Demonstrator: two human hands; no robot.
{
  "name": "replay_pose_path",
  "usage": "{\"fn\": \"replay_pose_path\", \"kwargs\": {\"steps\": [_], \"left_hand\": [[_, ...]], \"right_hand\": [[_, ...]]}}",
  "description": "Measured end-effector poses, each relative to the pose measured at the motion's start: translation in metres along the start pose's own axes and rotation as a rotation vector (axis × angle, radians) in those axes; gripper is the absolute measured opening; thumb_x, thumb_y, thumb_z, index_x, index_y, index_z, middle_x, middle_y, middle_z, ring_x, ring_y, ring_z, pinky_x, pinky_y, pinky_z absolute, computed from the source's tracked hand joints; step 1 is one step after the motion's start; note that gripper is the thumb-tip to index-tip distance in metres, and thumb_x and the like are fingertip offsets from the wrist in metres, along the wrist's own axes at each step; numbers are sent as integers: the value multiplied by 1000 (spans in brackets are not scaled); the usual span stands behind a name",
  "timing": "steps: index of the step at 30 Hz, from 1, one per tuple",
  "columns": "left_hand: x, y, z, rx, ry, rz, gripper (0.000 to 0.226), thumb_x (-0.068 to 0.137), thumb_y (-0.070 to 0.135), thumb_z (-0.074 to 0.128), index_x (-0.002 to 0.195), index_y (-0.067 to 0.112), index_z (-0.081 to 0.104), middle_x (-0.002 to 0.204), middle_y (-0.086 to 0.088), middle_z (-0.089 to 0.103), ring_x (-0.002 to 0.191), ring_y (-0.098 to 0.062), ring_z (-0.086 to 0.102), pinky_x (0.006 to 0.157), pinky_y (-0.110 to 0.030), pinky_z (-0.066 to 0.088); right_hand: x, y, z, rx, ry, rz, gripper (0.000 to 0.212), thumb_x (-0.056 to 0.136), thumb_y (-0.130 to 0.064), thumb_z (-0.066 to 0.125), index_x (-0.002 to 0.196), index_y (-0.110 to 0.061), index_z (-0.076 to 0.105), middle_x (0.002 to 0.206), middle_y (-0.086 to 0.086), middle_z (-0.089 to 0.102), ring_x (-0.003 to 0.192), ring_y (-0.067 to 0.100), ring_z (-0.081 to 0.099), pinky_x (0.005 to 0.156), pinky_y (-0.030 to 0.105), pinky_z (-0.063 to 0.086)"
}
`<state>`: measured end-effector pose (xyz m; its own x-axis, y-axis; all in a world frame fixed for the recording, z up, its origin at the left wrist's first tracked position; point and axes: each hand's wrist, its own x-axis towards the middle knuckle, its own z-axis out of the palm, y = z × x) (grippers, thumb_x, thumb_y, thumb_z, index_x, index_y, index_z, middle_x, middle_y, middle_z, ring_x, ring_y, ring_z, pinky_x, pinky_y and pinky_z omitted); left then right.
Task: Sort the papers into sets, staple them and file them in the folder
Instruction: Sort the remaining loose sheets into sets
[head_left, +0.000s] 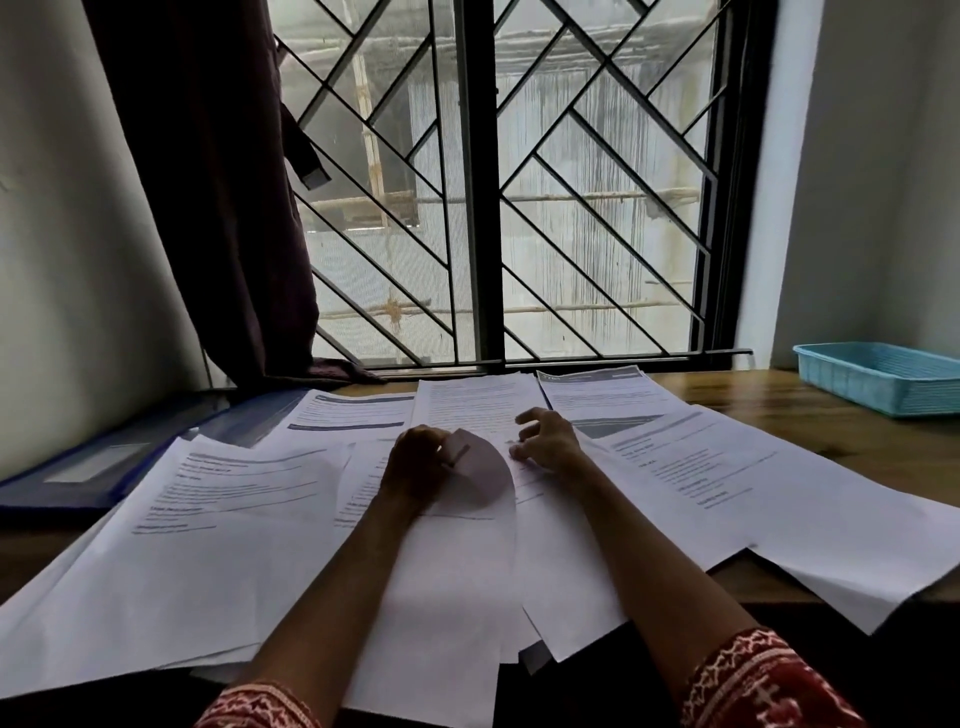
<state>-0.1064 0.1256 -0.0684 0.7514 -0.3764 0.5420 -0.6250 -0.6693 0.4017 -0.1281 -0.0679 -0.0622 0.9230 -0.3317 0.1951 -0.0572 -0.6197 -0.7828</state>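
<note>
table (779, 410): brown wood, running below the window
papers (218, 545): printed white sheets spread overlapping across the table, all around the fingers (524, 418)
folder (98, 467): blue; flat, far left of the fingers
tray (878, 376): light blue plastic; far right of the fingers

Hands (483, 457) sorting papers (218, 545) (one curled).

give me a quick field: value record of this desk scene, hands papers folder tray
left hand: pinching the curled top edge of a white printed sheet
right hand: fingers spread, tips pressing on the papers
papers: loose white printed sheets overlapping across the brown wooden desk
folder: dark blue folder, far left, partly under papers
tray: light blue plastic mesh tray, far right
stapler: none visible
</note>
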Motion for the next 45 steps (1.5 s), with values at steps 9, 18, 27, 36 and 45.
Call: {"fn": "replay_pose_path", "kwargs": {"steps": [9, 18, 27, 36, 45], "left_hand": [[0, 3, -2, -35, -15, -11, 41, 64, 22, 42, 81, 6, 75, 89, -16, 72, 89, -29, 65, 73, -28, 45], [3, -3, 3, -9, 5, -11, 15, 75, 0, 57, 75, 7, 71, 84, -15, 71, 87, -29, 63, 69, -31, 45], [2, -1, 3, 12, 7, 35, 15, 75, 5, 64, 89, 7, 69, 98, -15, 68, 99, -29, 59, 75, -32, 44], [4, -2, 2, -14, 59, 74, 9, 81, 1, 58, 87, 0, 66, 99, -17, 67, 95, -32, 60, 80, -38, 49], [7, -10, 2, -85, 105, 26, 6, 69, -7, 61, 71, -4, 65, 93, -16, 70, 91, -33, 64, 77, -39, 52]], "right_hand": [[4, 4, 7, -12, 54, -19, 30, 80, -5, 60, 108, -14, 64, 104, 4, 71, 101, 16, 63, 81, 21, 45], [6, 1, 8, 131, 51, 40, 33, 74, -10, 75, 105, -12, 65, 99, 5, 72, 63, 7, 57, 45, 12, 42], [-4, -7, 4, 313, 19, 72, 28, 77, -1, 69, 104, -8, 67, 82, 6, 65, 57, 10, 52, 35, 14, 35], [-14, -21, 1, 521, -220, -150, 18, 90, -16, 58, 101, -6, 67, 90, 6, 70, 76, 11, 64, 70, 24, 48], [0, -7, 10, -203, -54, -58, 61, 79, -33, 72, 133, -22, 45, 127, 5, 60, 124, 24, 48, 104, 37, 36]]}}
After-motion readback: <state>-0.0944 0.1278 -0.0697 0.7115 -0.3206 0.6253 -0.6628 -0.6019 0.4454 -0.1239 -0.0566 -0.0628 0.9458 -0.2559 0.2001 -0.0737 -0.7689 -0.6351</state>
